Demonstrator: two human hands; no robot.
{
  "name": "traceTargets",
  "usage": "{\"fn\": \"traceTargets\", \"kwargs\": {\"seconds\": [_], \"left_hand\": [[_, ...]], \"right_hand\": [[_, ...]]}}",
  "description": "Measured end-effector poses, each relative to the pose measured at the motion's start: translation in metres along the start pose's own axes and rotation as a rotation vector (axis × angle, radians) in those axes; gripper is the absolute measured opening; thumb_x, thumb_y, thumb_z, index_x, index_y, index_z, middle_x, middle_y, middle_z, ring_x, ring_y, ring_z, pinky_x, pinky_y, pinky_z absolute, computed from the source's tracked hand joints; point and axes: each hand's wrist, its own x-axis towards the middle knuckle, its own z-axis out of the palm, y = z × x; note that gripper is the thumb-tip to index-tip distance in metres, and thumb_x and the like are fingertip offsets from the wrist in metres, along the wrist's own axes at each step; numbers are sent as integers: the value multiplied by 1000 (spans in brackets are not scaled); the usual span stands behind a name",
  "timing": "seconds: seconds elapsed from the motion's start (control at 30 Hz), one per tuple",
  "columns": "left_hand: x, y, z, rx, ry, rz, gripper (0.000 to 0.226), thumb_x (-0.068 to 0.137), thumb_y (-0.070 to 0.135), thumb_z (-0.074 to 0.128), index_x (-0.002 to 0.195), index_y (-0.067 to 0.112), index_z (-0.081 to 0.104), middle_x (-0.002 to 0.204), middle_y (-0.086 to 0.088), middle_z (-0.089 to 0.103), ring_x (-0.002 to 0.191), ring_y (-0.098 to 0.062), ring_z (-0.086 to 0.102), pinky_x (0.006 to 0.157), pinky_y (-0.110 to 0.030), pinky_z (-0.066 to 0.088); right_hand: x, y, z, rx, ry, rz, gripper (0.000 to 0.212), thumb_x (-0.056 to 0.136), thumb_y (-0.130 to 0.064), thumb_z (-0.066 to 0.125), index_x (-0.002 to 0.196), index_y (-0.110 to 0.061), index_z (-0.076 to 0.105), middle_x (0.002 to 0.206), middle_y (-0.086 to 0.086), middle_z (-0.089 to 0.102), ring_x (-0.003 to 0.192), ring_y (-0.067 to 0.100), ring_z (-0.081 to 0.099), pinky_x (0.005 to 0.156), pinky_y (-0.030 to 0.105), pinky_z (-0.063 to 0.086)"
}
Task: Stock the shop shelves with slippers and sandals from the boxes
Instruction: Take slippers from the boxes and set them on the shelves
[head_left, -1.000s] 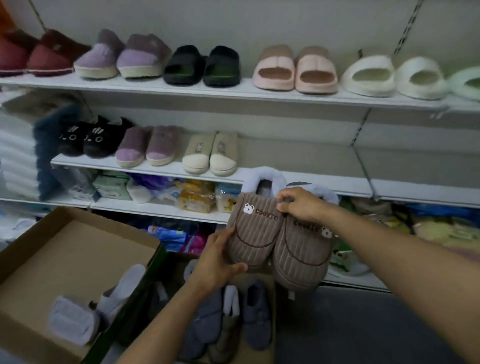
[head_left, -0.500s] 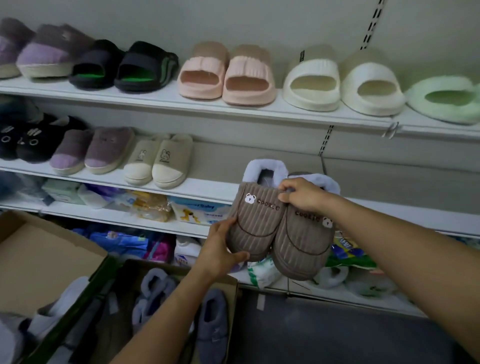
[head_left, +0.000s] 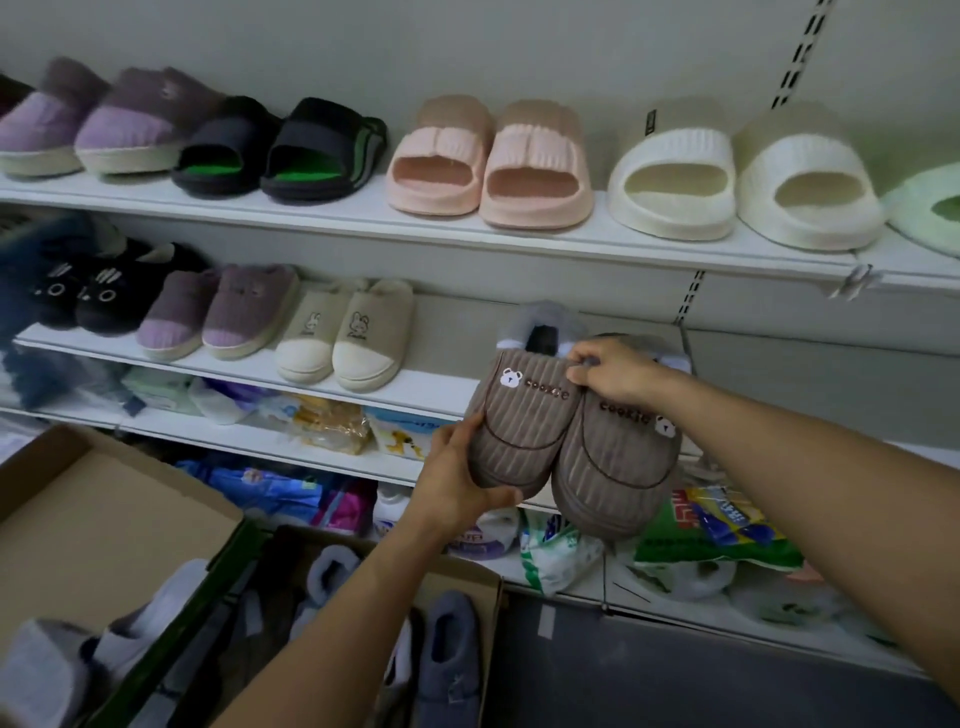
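Cardboard comes first: a large open box at the near left holds pale grey slippers, and beside it to the right a smaller box holds blue-grey slippers. Above these boxes, both arms reach forward to a pair of brown ribbed slippers (each stitched with a small bear face and the word "cookie"), held side by side with toes pointing down, in front of the middle shelf and not resting on it. The left hand cups the toe of the left-hand slipper, thumb curled under its sole. The right hand pinches the two slippers together at their fleecy openings. Behind the pair, a low shelf carries packaged goods in plastic. On the middle shelf, to the left, stand beige rabbit slippers, purple ones and black cat-faced ones. Farthest and highest, the top shelf carries, left to right, purple slippers, black slides with green insoles, pink slides and cream slides.
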Motion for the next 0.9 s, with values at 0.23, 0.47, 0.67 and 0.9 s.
{"fn": "traceTargets", "kwargs": {"seconds": [0.23,0.47,0.67,0.9], "left_hand": [[40,-25,-20,31,68,-71,105,62,33,86,147,27,25,144,-2,25,129,-22,38,109,-35,38],[87,-53,-23,55,99,-172,107,62,34,87,148,26,23,142,-7,28,127,-24,40,107,-30,37],[108,-60,-26,143,210,-216,100,65,37,84,147,23,29,136,-13,39,123,-29,45,106,-35,39],[112,-50,-25,226,218,-246,98,69,41,81,148,23,26,137,-13,39,123,-30,43,105,-35,39]], "right_hand": [[68,-25,9,-86,-59,-74,6,86,-14,57,87,-17,61,100,6,59,96,23,56,82,33,45],[137,-19,19,-178,-164,-247,18,89,-13,54,101,-26,58,115,-1,58,106,17,55,96,33,43],[182,-14,27,-171,-22,-282,22,88,-6,49,103,-18,61,117,5,60,108,19,54,97,37,44],[186,-6,29,-234,-5,-224,48,94,-8,42,139,-22,47,145,9,45,130,31,45,109,47,35]]}}
